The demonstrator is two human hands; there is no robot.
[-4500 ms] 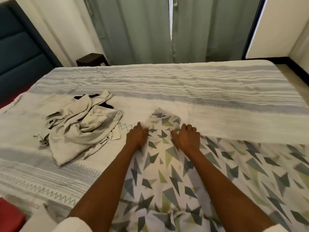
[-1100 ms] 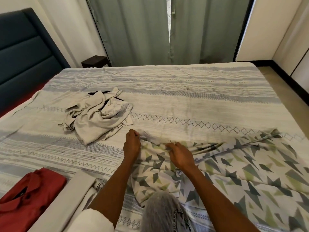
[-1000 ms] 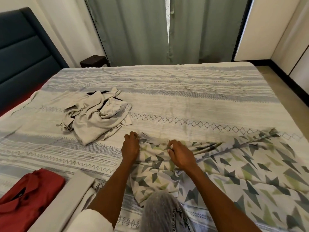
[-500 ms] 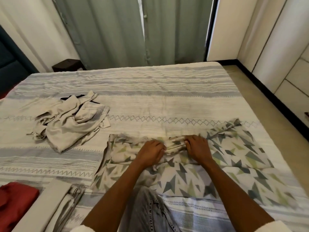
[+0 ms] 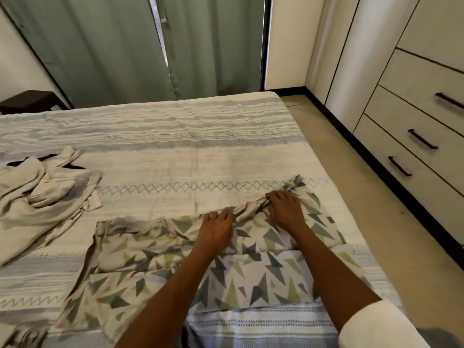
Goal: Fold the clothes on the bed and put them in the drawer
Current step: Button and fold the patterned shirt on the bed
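While the patterned cloth [image 5: 175, 257] lies spread across the near part of the bed [image 5: 190, 146], both hands sit on its far edge, which is bunched into a ridge running roughly from nine o'clock to three o'clock. In the head view, the only one, the left hand [image 5: 216, 231] rests at about the middle of that ridge with its fingers curled down into the gathered fabric; the right hand [image 5: 285, 209] is just beside it toward two o'clock, its fingers bent over the same ridge. Whether either hand truly pinches the cloth or only presses it flat cannot be told from here. The cloth's long axis runs left to right, and most of its loose, uneven length lies toward eight o'clock of the left hand, so that hand is the nearer one for smoothing it. A crumpled beige garment [image 5: 42, 194] waits well apart at ten o'clock. The drawers [image 5: 411, 136] stand beyond the bed's right edge, at about two o'clock, all closed.
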